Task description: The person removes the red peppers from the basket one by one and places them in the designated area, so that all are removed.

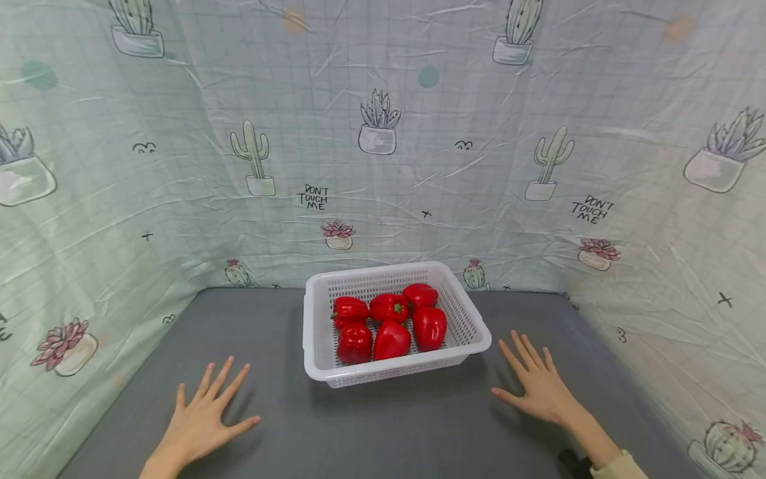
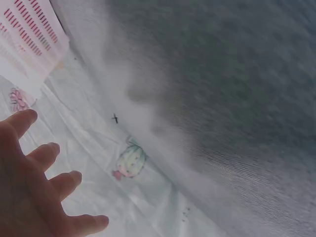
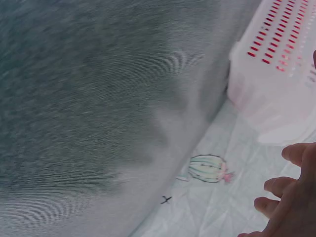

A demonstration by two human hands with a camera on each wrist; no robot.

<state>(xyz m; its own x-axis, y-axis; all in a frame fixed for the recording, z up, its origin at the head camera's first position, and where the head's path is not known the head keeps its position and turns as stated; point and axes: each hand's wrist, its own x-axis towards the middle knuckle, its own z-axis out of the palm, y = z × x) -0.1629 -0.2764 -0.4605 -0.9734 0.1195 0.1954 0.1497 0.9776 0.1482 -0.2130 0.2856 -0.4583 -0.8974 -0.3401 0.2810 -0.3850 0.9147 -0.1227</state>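
A white plastic basket with perforated sides stands toward the back of the grey table. Inside it lie several red bell peppers, one showing its green stem. My left hand is spread with straight fingers over the table, left of the basket and apart from it. To the right of the basket, my right hand is spread as well, its fingertips near the basket's corner but not touching. Both wrist views show the fingers of the left hand and the right hand holding nothing.
A pale cloth printed with cacti and potted plants hangs behind and along both sides of the grey table. A dark band-like object sits at the right wrist, beside a light sleeve.
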